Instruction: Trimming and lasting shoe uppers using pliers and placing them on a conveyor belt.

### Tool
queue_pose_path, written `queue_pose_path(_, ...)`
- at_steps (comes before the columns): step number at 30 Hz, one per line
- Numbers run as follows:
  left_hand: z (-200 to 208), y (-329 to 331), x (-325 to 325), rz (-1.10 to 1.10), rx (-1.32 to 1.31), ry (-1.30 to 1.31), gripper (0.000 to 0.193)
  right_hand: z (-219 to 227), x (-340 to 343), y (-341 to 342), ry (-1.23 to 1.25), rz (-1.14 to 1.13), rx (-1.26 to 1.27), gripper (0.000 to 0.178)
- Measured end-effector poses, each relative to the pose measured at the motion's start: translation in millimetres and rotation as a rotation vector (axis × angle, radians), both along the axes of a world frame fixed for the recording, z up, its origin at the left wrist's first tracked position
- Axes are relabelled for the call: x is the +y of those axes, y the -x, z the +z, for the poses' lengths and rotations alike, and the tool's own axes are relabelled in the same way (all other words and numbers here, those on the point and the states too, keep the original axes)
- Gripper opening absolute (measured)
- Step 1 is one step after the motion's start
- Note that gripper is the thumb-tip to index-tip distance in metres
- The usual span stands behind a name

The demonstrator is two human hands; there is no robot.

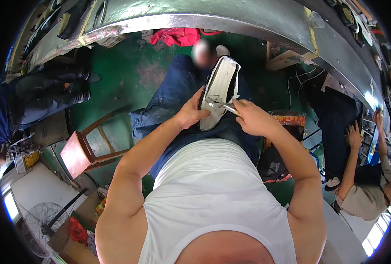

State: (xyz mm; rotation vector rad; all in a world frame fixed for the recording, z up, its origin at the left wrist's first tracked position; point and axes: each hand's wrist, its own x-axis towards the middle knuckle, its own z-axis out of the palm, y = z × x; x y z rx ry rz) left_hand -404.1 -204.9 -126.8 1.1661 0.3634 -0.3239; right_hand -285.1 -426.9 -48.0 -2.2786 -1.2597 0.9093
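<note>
The person's left grip (pixel 190 111) is closed around the side of a shoe (pixel 222 81), which is held above the lap with its pale underside facing up. The right grip (pixel 253 118) is wrapped around the handle of a metal tool (pixel 225 105); the tool's head lies over the underside near the left thumb, though I cannot tell if they touch. Blue jeans (pixel 173 88) cover the 2 legs below. A long bench (pixel 230 9) curves across the top, with a red cloth (pixel 178 36) beneath its edge.
</note>
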Motion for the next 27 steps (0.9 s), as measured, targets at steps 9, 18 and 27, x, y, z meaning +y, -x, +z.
queue_pose_path(9,12,3,0,0.126,0.004,0.368,0.079,37,43,-21,0.368,0.319,-0.084,0.026)
queue_pose_path(18,-36,-17,-7,0.393,0.191,-0.542,0.064,-21,27,16,0.002,-0.014,0.093,0.024)
queue_pose_path(27,-21,-16,-6,0.358,0.028,-0.789,0.051,13,35,-17,0.112,0.050,0.107,0.036)
